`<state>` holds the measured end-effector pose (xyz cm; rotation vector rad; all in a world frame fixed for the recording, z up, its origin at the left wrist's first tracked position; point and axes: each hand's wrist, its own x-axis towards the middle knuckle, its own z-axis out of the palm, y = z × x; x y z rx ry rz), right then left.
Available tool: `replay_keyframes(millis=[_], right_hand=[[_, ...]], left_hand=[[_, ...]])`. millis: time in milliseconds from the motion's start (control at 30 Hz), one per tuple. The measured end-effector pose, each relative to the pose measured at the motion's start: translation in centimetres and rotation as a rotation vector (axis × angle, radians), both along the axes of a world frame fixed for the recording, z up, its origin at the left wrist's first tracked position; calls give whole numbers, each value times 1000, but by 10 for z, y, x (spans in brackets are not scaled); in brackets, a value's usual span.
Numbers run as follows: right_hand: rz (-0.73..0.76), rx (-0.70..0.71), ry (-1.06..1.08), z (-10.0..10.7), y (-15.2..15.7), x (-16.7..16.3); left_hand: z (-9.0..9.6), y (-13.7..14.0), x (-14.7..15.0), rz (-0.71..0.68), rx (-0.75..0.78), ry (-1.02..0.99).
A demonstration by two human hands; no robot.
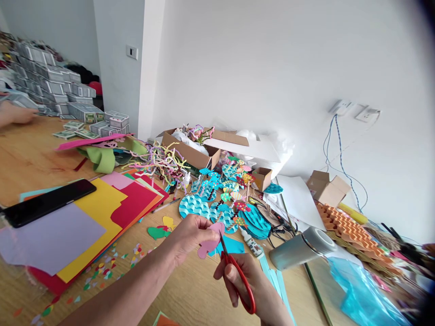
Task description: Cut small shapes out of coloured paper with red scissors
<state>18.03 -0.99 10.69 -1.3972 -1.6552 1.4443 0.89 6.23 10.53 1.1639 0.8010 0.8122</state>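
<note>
My left hand [192, 237] pinches a pink paper cutout [210, 242] with a fish-like outline, thumb and fingers closed over its upper part. In my right hand [249, 276] is a pair of red-handled scissors [245, 290]. Their blades touch the right edge of the pink paper; how far apart they stand is hard to make out. Just beyond lies a blue paper piece [233, 245] on the wooden table. Green paper shapes [158, 232] and a yellow paper shape [168, 222] rest left of my left hand.
Coloured paper sheets [98, 213] with a black phone [50, 201] lie on the left. Paper scraps [102, 271] litter the table. Behind stand fish decorations [197, 206] and a cardboard box [190, 151]. A grey flask [299, 249] lies right. Another person's hand [16, 113] shows far left.
</note>
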Motion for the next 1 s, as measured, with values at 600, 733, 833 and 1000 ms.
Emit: replay_keyframes(millis=[600, 733, 833, 1000], right_hand=[[10, 4, -8, 0, 0, 0], [4, -1, 7, -1, 0, 0], [-3, 3, 10, 0, 0, 1], [-2, 8, 1, 0, 0, 1]], left_hand=[[0, 0, 0, -8, -26, 4], [0, 0, 1, 2, -10, 2], [1, 0, 1, 15, -7, -7], [1, -1, 1, 19, -26, -58]])
